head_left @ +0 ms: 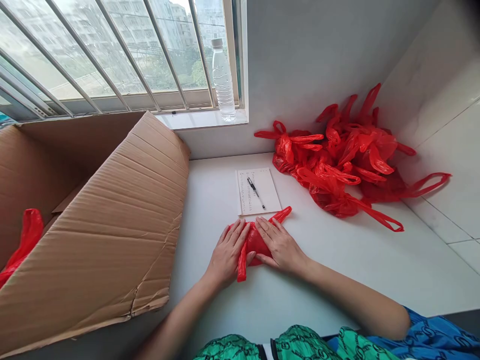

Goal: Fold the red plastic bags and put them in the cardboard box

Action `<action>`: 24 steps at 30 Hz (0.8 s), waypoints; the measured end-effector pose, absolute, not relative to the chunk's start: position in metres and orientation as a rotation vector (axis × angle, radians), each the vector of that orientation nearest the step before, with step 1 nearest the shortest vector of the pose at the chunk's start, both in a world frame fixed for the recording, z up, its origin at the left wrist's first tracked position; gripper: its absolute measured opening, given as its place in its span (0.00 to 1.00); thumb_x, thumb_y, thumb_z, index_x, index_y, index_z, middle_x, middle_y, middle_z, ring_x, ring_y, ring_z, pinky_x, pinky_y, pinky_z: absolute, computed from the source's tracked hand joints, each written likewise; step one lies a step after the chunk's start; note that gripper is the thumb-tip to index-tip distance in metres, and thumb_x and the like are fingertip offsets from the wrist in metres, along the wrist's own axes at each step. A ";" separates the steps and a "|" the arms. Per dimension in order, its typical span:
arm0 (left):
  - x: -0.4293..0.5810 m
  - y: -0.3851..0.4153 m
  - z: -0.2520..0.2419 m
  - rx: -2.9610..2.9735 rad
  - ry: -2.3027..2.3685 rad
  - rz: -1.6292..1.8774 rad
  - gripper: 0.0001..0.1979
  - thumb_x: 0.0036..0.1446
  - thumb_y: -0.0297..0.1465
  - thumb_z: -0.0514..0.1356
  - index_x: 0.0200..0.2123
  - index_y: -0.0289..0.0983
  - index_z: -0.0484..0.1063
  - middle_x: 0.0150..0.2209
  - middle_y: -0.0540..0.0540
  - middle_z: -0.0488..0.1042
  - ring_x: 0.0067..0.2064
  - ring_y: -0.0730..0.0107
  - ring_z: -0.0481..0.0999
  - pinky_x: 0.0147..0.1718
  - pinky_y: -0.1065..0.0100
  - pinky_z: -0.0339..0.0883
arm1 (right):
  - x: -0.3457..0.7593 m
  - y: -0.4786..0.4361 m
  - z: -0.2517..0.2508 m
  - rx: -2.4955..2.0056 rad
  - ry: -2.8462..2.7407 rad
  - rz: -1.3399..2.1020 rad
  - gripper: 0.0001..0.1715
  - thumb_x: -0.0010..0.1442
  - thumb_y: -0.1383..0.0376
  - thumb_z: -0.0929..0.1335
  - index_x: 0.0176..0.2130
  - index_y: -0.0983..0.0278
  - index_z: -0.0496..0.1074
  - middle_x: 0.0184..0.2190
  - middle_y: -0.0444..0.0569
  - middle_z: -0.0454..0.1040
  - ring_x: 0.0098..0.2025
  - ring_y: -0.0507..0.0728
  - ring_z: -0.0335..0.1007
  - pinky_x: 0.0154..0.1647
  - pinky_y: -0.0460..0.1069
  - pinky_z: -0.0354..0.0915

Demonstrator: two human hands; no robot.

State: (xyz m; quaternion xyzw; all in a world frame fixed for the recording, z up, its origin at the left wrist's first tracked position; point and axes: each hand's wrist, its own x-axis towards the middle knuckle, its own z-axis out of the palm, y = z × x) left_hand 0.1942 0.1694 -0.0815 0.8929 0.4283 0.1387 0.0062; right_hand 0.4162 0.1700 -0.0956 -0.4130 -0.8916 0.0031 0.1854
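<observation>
On the white tabletop in front of me lies a red plastic bag (258, 241), bunched into a small bundle with two loop handles sticking out. My left hand (228, 250) rests flat over its left side, fingers stretched out, beside the handle that points toward me. Across the right side lies my right hand (279, 244), also flat with extended fingers. What the bag contains, if anything, is covered by the hands. Just beyond it is a notepad (245, 200) with rows of handwritten marks, and a black pen (255, 192) lies across the page.
Several crumpled red plastic bags (337, 155) are heaped at the back right against the wall. A large open cardboard box (123, 215) stands on the left, with a red bag (28, 235) at its left edge. A water bottle (224, 82) stands on the sill by the barred window.
</observation>
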 end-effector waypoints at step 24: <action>0.194 0.168 -0.084 2.737 1.334 0.492 0.36 0.64 0.43 0.55 0.70 0.37 0.46 0.68 0.39 0.54 0.70 0.53 0.50 0.66 0.50 0.51 | 0.413 0.170 -0.096 -1.158 -2.502 -0.005 0.43 0.65 0.52 0.62 0.68 0.75 0.49 0.68 0.64 0.53 0.70 0.66 0.48 0.67 0.66 0.52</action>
